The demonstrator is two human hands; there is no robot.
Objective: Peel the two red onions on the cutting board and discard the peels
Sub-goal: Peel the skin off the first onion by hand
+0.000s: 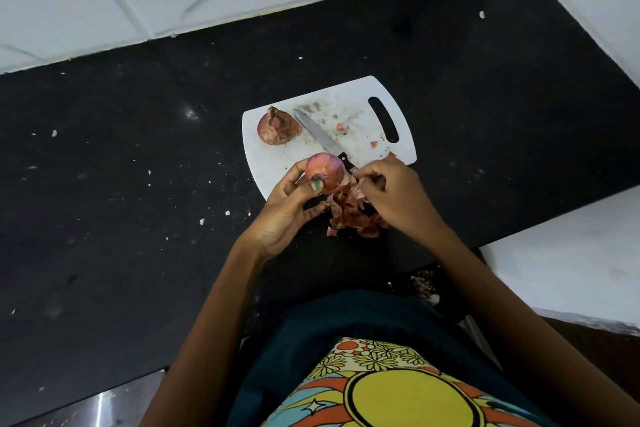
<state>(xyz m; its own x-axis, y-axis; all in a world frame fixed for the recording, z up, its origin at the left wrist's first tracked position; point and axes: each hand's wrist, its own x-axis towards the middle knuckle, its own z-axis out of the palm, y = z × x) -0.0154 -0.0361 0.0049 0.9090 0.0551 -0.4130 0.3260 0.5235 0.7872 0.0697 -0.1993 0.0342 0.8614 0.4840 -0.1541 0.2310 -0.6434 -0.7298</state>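
Over the black counter [138,149] our left hand [287,208] cups an onion [325,170] while our right hand [391,194] pinches its skin, dropping peels [349,218] clear of the board's [349,107] near edge.

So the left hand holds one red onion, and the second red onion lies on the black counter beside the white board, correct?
Not quite. In the head view the second red onion lies on the white plastic cutting board, left of the steel knife. The left hand does hold the other red onion.
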